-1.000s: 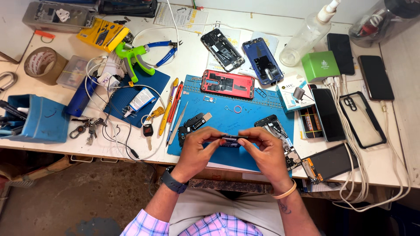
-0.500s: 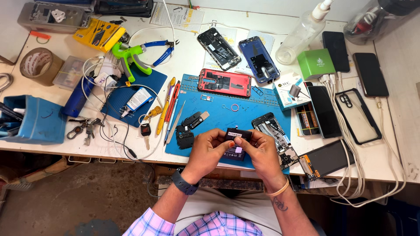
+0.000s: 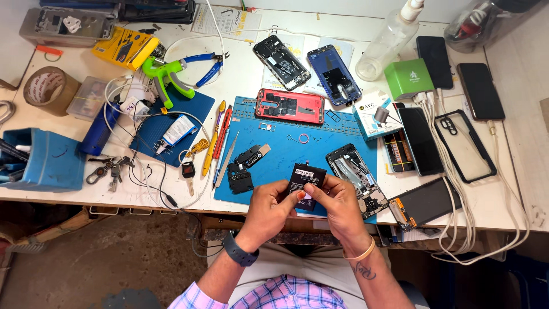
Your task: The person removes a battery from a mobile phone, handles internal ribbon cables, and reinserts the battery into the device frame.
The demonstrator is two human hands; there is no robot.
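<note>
Both of my hands hold a flat black phone battery [image 3: 305,182] over the near edge of the blue work mat [image 3: 286,150]. My left hand [image 3: 269,207], with a dark watch on the wrist, grips its left side. My right hand [image 3: 338,205], with an orange band on the wrist, pinches its lower right corner. The battery's labelled face is turned up toward me. Just right of it lies an opened phone frame [image 3: 355,178] with bare boards. A small black cover part [image 3: 240,177] lies to the left on the mat.
A red opened phone [image 3: 290,106], a black one [image 3: 282,54] and a blue one [image 3: 334,74] lie beyond the mat. Tweezers and screwdrivers [image 3: 222,143] line the mat's left edge. Pliers [image 3: 197,64], tape roll [image 3: 43,88], blue bin [image 3: 48,160], green box [image 3: 407,77], several phones and white cables [image 3: 457,189] crowd the table.
My hands have turned the battery from edge-on to face-up and raised it slightly. The camera view has shifted a little.
</note>
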